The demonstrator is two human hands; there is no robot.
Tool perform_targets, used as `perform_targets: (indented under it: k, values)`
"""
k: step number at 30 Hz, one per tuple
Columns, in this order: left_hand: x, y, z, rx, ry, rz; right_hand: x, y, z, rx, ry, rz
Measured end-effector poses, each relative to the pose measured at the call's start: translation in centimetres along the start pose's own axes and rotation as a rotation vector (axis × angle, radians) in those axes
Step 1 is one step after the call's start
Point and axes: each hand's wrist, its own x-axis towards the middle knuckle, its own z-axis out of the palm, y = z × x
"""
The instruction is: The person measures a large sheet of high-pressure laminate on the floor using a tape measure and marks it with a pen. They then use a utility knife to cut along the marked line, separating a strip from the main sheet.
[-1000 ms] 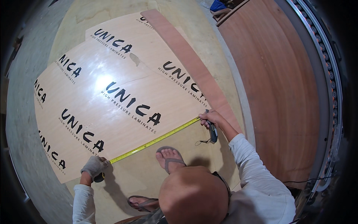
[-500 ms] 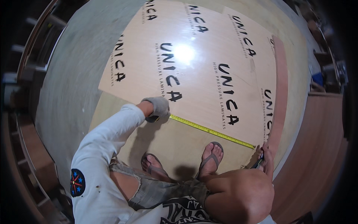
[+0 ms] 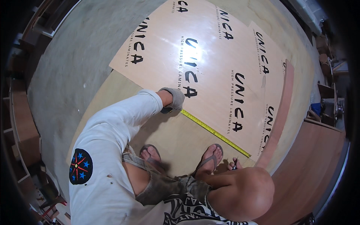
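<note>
My left hand [image 3: 174,100], in a grey knit glove, is closed around a tape measure [image 3: 167,110] at the near edge of a large pale laminate sheet [image 3: 217,86] with dark printing. From it the yellow tape blade [image 3: 213,131] runs along that edge to the sheet's near right corner. Close to the blade's far end, my bare right hand [image 3: 235,164] has its fingers bent around a small dark object, mostly hidden behind my knee. A long reddish-brown strip [image 3: 279,108] lies along the sheet's right side.
Beneath the laminate lies a larger plain board [image 3: 116,97], where my sandalled feet [image 3: 210,159] stand. Wooden shelving [image 3: 28,138] lines the left side. At the right are a brown panel [image 3: 303,168] and stacked pieces. Grey concrete floor [image 3: 67,71] stretches to the left.
My right hand has drawn back from the tape's end and the strip, toward my knee. The tape still lies along the sheet edge in my left hand; the whole view has shifted.
</note>
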Motion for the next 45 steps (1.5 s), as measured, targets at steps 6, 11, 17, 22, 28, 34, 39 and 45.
perform_targets:
  k: [6, 11, 17, 22, 28, 34, 39, 45]
  values:
    - [0.4, 0.0, 0.3, 0.030, 0.023, 0.029, 2.5, -7.9, 13.3, -0.840, -0.111, -0.674]
    - [0.9, 0.0, 0.9, 0.082, 0.054, 0.043, 8.0, -12.2, 23.9, -1.767, -0.241, -1.223]
    - [0.4, -0.1, 0.8, 0.030, 0.069, 0.029, 10.7, -12.5, 28.0, -1.920, -0.340, -1.271]
    - [0.3, 0.0, 0.4, 0.010, 0.042, -0.009, 11.9, -12.2, 28.7, -1.975, -0.395, -1.267]
    - [0.3, 0.1, 0.3, 0.011, 0.015, -0.015, 11.9, -12.0, 29.0, -2.017, -0.409, -1.333]
    - [-0.1, 0.3, 0.0, 0.032, 0.020, 0.001, 11.7, -12.0, 29.1, -2.082, -0.385, -1.320]
    - [-0.4, 0.2, -0.1, 0.004, 0.021, -0.009, 12.4, -11.8, 29.0, -2.101, -0.383, -1.371]
    - [0.4, 0.0, 0.7, -0.054, 0.087, 0.026, 12.3, -11.0, 29.5, -2.152, -0.287, -1.436]
